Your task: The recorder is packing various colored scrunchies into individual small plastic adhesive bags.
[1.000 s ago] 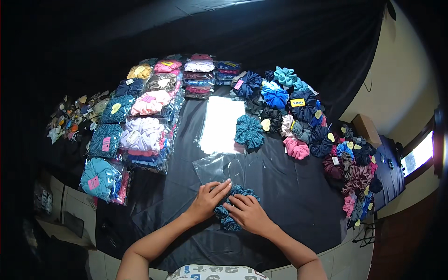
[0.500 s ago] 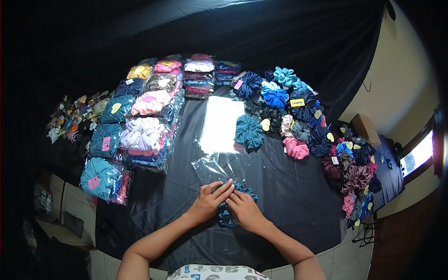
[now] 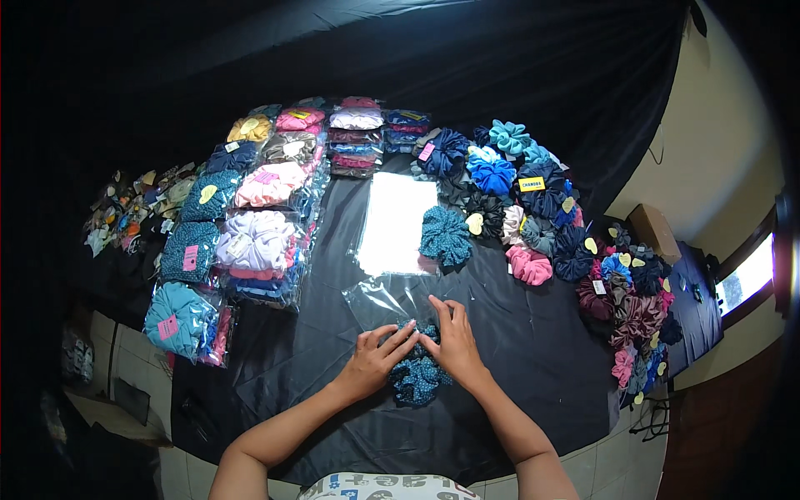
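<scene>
A teal dotted scrunchie (image 3: 417, 382) lies near the front of the black-covered table, its far part under my hands. My left hand (image 3: 373, 360) is closed at the scrunchie's far side, fingertips pressed on the fabric; what lies beneath them is partly hidden. On the other side my right hand (image 3: 457, 343) is open, with its thumb near the left fingertips and its fingers raised over the edge of a clear plastic bag (image 3: 379, 302). That bag lies flat just beyond the scrunchie, and its near end meets the fabric under my hands.
A stack of clear bags (image 3: 398, 223) lies farther back, with a teal dotted scrunchie (image 3: 445, 236) beside it. Bagged scrunchies (image 3: 254, 237) are piled in rows at left. Loose, tagged scrunchies (image 3: 533, 200) heap up at right, near another pile (image 3: 629, 317) at the table's right edge.
My right hand has lifted off the scrunchie and spread its fingers, moving right and away from me. More of the scrunchie now shows. The left hand stays in place.
</scene>
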Available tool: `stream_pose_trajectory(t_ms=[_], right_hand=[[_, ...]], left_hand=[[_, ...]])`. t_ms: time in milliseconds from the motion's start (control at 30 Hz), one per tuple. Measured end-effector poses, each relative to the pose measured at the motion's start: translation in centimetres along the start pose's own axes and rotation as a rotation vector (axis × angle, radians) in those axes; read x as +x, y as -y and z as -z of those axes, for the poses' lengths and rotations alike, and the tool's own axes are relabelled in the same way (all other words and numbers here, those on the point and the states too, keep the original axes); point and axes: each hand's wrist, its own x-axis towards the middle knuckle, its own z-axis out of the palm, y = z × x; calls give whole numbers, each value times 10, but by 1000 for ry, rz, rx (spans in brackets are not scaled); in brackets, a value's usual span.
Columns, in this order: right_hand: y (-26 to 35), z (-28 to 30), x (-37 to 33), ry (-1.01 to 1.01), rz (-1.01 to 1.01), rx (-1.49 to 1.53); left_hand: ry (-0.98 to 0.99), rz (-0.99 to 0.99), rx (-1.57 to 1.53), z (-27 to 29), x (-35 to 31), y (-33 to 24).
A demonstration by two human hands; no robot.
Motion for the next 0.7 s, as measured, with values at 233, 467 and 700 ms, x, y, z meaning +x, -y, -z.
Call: stream_pose_trajectory(t_ms=[233, 467, 700], right_hand=[[-11, 3, 3, 123, -137, 252], [7, 1, 1, 46, -15, -15], [7, 1, 3, -92, 107, -276]], left_hand=[[33, 73, -25, 7, 2, -3], [3, 42, 4, 5, 3, -3], [9, 7, 74, 6, 2, -3]])
